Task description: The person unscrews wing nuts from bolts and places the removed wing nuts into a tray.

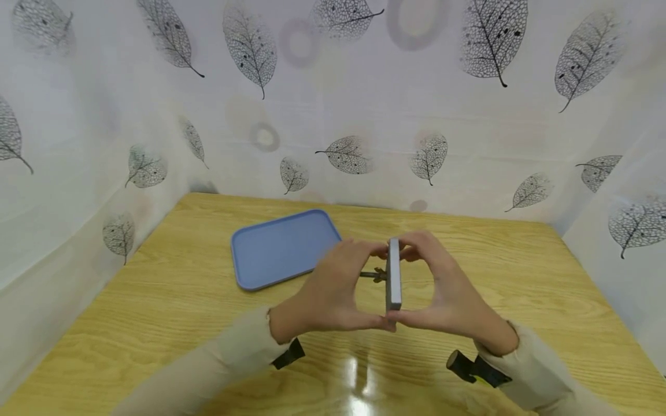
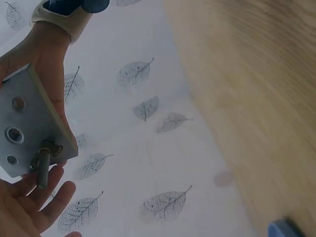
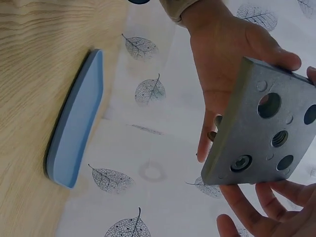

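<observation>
Above the table, both hands hold a thick grey metal plate by its edges. It stands upright and appears edge-on in the head view. My left hand pinches it from the left, fingers at the top edge and thumb at the bottom. From the right, my right hand grips it the same way. A bolt with a wing nut juts out of the plate's left face. In the right wrist view, several round holes pierce the plate; a round socketed end fills one hole.
A blue tray lies on the wooden table, behind and left of the hands. White curtain printed with dark leaves surrounds the table's back and sides. Each sleeve bears a dark wrist device, the right one nearer the front.
</observation>
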### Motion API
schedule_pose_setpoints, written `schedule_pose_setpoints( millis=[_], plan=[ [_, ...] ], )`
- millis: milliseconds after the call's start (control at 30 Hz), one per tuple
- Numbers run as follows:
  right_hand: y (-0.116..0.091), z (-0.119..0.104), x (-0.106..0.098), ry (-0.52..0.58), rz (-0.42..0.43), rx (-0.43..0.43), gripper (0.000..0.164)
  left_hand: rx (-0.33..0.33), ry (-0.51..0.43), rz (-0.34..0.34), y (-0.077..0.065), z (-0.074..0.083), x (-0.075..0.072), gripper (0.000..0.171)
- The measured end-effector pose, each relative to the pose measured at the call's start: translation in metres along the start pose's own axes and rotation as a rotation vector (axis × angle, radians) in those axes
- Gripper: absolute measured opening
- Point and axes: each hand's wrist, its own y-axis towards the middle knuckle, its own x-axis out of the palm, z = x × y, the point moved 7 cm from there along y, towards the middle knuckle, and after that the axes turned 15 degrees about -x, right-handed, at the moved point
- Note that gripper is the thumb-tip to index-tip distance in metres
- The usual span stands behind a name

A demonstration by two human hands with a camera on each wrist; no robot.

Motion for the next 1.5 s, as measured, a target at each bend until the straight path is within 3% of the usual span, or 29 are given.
schedule_pose_setpoints(
  millis=[100, 233, 367, 467, 767, 1000, 1233, 1500],
  plan=[
    [0.002, -0.001, 0.002, -0.027, -0.036, -0.001, 0.084, -0.078, -0.044, -0.057, 0.000, -0.002, 0.007, 0.092],
    [0.004, -0.004, 0.001, -0.123, -0.122, -0.006, 0.081, -0.120, -0.073, -0.069, -0.001, -0.004, 0.009, 0.089],
    [0.009, -0.010, -0.004, -0.332, -0.230, -0.043, 0.083, -0.116, -0.031, -0.041, -0.003, -0.003, 0.009, 0.090],
    [0.014, -0.017, -0.006, -0.469, -0.285, -0.119, 0.086, -0.104, 0.022, -0.019, -0.004, -0.001, 0.008, 0.089],
    [0.023, -0.035, -0.006, -0.655, -0.327, -0.324, 0.085, -0.051, 0.123, 0.011, -0.005, 0.003, 0.008, 0.083],
    [0.022, -0.037, -0.006, -0.683, -0.308, -0.369, 0.079, -0.051, 0.115, -0.011, -0.007, 0.004, 0.011, 0.083],
    [0.019, -0.031, -0.006, -0.646, -0.300, -0.342, 0.077, -0.062, 0.066, -0.073, -0.007, 0.003, 0.018, 0.088],
    [0.017, -0.026, -0.006, -0.639, -0.291, -0.338, 0.078, -0.095, 0.090, -0.122, -0.009, -0.001, 0.023, 0.096]
  ],
)
